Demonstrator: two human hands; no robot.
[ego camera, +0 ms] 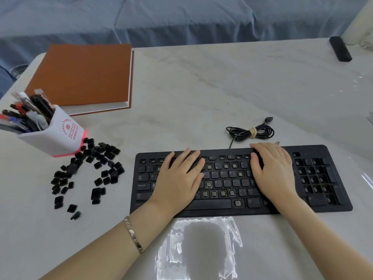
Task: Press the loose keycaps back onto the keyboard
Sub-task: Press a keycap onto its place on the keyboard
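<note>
The loose keycaps point(88, 170) lie scattered on the table point(201, 98), at the foot of the pen cup point(58, 134). They are at 9 o'clock from the left hand point(179, 178), off the left end of the keyboard point(228, 184). That hand lies flat on the keys, fingers straight, holding nothing. The right hand point(272, 170) lies the same way, farther off. The left hand is probably the one to reach.

A pale, marble-veined tabletop point(222, 87) shines with glare near its front edge; beyond its far edge is creased blue-grey cloth point(181, 17).
</note>
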